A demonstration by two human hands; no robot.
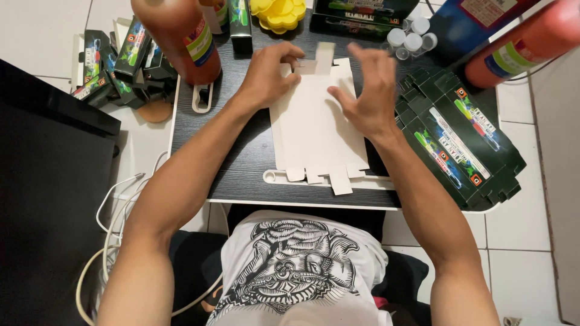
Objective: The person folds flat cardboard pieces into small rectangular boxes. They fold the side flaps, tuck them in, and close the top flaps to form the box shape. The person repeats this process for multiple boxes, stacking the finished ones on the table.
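Note:
A flat white cardboard box blank [317, 124] lies unfolded on the small dark table [241, 163], plain side up, with tabs at both ends. My left hand [269, 72] pinches the blank's far left corner near a top flap. Over the blank's right edge, my right hand [370, 90] has its fingers spread and bent, its fingertips touching the card.
A stack of flat dark green box blanks [462, 142] lies on the table's right. Folded green boxes [118, 63] pile up on the floor at left. Two large orange-red bottles [181, 36] [525, 42], small white-capped vials [411, 41], a yellow object [279, 13] and white cables [115, 211] surround the table.

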